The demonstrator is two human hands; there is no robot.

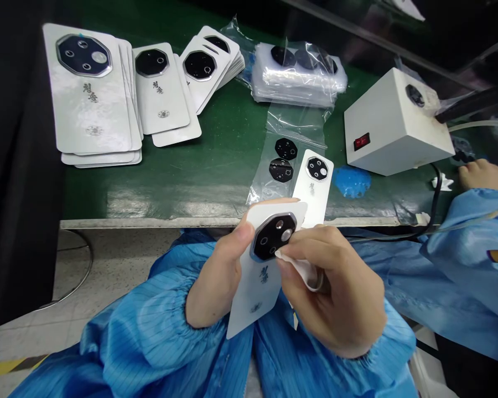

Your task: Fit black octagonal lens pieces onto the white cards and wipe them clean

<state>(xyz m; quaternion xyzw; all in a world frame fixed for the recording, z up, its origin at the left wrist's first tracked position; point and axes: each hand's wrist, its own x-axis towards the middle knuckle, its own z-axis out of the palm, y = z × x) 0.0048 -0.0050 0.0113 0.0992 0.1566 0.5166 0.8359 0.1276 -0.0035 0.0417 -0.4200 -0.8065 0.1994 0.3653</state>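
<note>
My left hand (216, 276) grips a white phone back cover (257, 282) by its left edge, held over my lap below the table edge. The cover's black octagonal camera plate (273, 236) faces up. My right hand (336, 293) is closed on a small white cloth (301, 268) and presses it against the lower right side of the camera plate. Another white back cover (315, 185) lies on the green table just beyond my hands.
Stacks of white back covers (95, 99) lie at the far left, more (209, 63) near the middle. Clear bags of black lens plates (299, 72) and two loose plates (284, 160) sit centre. A white box with a red switch (394, 124) and a co-worker's hand (483, 174) are on the right.
</note>
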